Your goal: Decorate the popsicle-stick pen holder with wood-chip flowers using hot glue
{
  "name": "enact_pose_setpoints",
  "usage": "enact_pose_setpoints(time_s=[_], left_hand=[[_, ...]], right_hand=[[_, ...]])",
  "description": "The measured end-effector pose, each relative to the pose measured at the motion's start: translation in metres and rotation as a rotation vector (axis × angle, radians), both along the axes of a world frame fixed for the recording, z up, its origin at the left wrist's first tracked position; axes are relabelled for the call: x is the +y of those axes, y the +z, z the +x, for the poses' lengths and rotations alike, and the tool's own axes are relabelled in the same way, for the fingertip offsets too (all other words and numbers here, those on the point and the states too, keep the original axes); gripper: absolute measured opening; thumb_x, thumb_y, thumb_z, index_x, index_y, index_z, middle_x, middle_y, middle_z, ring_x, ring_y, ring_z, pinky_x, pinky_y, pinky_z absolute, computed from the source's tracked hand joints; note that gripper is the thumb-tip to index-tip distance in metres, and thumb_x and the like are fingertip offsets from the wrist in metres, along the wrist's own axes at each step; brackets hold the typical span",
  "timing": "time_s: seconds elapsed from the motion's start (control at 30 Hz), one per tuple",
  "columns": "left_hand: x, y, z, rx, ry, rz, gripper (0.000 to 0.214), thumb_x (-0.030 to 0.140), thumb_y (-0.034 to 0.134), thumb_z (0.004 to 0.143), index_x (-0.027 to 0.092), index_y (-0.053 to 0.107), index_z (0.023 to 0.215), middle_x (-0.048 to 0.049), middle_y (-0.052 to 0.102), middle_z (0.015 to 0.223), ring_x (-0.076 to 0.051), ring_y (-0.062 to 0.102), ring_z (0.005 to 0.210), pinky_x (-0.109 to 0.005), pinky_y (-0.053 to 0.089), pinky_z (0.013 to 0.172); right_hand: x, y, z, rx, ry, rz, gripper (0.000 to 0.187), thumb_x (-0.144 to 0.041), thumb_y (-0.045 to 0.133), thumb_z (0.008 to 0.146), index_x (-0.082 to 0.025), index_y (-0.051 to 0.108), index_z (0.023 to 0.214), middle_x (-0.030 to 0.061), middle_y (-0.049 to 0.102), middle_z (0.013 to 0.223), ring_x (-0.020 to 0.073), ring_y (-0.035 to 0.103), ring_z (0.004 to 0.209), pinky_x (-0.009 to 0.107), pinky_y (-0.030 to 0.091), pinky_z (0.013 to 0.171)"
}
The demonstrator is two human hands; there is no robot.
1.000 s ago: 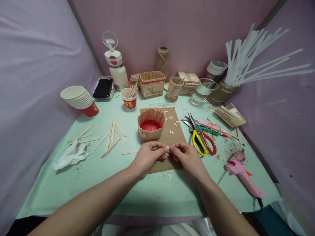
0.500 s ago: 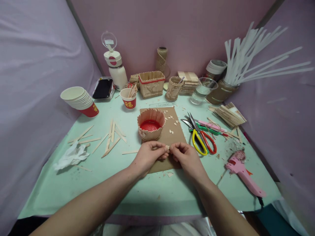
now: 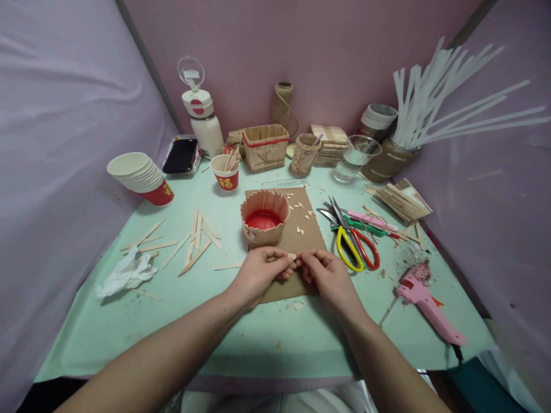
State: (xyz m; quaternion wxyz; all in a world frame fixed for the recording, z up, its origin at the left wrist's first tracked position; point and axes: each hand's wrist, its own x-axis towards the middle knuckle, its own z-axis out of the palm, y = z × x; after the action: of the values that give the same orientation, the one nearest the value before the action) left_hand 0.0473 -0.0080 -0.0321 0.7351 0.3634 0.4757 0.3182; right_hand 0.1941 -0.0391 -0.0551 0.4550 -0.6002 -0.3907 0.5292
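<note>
Several bits [image 3: 300,230] lie cut on the board [image 3: 310,244], so we'd call that part done; we count one chip [image 3: 291,256] in work, held over the board's near part. Left hand [image 3: 264,269]: grip clamped on the chip; right hand [image 3: 326,274]: fingertips just beside it, and we can't tell if that grip has closed on it. Bowl [image 3: 263,236] behind the hands has its full wall and red floor, looks mostly built. Loose sticks [image 3: 197,230] remain uncut, we judge. Counter [image 3: 172,338]: pale green, littered with scraps, scissors [image 3: 344,225] and glue gun [image 3: 430,312] at right. Room: pink back wall [image 3: 241,57], lilac cloth [image 3: 64,115] both sides.
</note>
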Motion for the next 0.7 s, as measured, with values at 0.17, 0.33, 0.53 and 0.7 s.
enact_pose_setpoints(time_s=[0.17,0.33,0.53,0.7], left_hand=[[-0.0010,-0.0016,-0.0008,0.010,0.004,0.010,0.023,0.032,0.075,0.069,0.010,0.067,0.071,-0.0044,0.068,0.070,-0.006,0.054,0.057,-0.020,0.045,0.059],[-0.0017,-0.0019,0.0000,0.046,0.002,0.033,0.022,0.031,0.074,0.070,0.010,0.067,0.072,-0.0043,0.068,0.069,-0.007,0.056,0.057,-0.020,0.046,0.059],[-0.0015,-0.0027,0.0000,0.017,0.008,-0.003,0.018,0.028,0.068,0.074,0.010,0.068,0.073,-0.0072,0.070,0.073,-0.008,0.059,0.059,-0.021,0.048,0.062],[-0.0006,-0.0027,0.0003,-0.011,0.020,-0.032,0.017,0.027,0.067,0.073,0.010,0.068,0.072,-0.0075,0.070,0.072,-0.009,0.060,0.058,-0.022,0.049,0.062]], right_hand=[[-0.0014,0.0010,-0.0012,-0.016,0.011,0.013,0.028,-0.043,0.064,0.078,-0.016,0.063,0.072,-0.0037,0.053,0.053,0.0080,0.040,0.048,0.021,0.027,0.046],[-0.0020,0.0041,-0.0022,-0.029,-0.002,0.021,0.027,-0.043,0.066,0.075,-0.016,0.063,0.070,-0.0018,0.057,0.057,0.0084,0.040,0.048,0.022,0.027,0.045],[-0.0013,0.0032,-0.0026,-0.054,-0.015,0.041,0.026,-0.041,0.065,0.075,-0.017,0.062,0.068,-0.0038,0.052,0.052,0.0082,0.038,0.047,0.022,0.028,0.046],[-0.0008,-0.0004,-0.0019,-0.048,-0.021,0.045,0.026,-0.042,0.065,0.074,-0.017,0.062,0.068,-0.0035,0.052,0.052,0.0082,0.038,0.046,0.022,0.027,0.044]])
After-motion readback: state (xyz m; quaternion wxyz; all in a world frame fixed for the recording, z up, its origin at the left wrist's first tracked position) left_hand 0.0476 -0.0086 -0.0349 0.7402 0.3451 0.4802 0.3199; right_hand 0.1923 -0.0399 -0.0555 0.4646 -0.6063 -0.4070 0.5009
